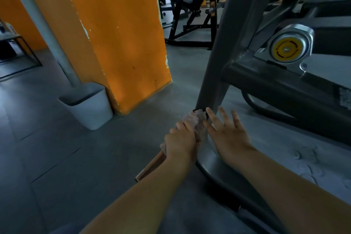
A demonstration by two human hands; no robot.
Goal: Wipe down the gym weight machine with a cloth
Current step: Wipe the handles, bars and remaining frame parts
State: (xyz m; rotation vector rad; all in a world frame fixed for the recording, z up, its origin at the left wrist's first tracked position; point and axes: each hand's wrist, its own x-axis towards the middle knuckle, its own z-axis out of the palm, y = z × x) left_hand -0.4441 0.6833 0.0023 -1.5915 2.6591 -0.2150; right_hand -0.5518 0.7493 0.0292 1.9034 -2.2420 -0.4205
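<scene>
The left hand (181, 139) grips a crumpled pinkish cloth (196, 122) — pressed low against the foot of the grey metal upright of the weight machine (224, 47), where it meets the dark base rail (218, 165). Just right of the cloth, the right hand (228, 133) lies spread — fingers straight — against the same post. A white plastic bin (91, 104) stands well left by the orange pillar (121, 32).

This is a gym floor. A grey steel weight machine frame (224, 47) with a yellow-capped pivot (286, 49) fills the right side, and a black bench rack (191, 9) stands farther back on dark rubber-like flooring (57, 154). An orange pillar (121, 30) and a white bin (91, 106), probably for rubbish, stand at left.
</scene>
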